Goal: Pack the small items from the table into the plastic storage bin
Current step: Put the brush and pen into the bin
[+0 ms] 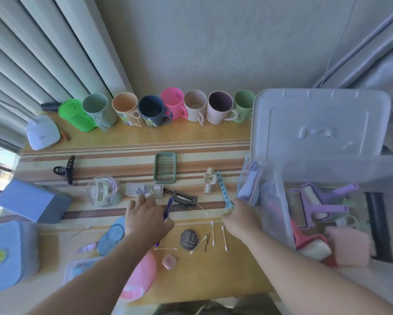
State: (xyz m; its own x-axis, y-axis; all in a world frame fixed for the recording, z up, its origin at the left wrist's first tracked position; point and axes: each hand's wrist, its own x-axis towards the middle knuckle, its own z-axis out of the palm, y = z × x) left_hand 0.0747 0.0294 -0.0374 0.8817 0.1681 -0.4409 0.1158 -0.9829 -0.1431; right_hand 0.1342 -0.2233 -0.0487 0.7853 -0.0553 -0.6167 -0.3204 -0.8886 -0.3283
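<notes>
The clear plastic storage bin (282,201) stands at the table's right side, its lid (320,123) leaning upright behind it; purple and red brushes and a pink sponge lie inside. My right hand (238,218) is closed around the lower end of a light blue perforated strip (222,189), just left of the bin. My left hand (145,214) holds a dark blue razor-like tool (168,209), with its fingertips near a clear flat case (144,189). A black comb clip (184,198), a beige claw clip (209,180), a round needle pack (189,238) and cotton swabs (224,237) lie on the table.
A row of coloured cups (152,110) lines the wall. A green soap tray (165,167), black claw clip (67,170), clear dome (103,190), blue box (31,201), blue containers (6,253), round blue lid (112,235), pink bowl (141,278) and pink eraser (169,261) crowd the table.
</notes>
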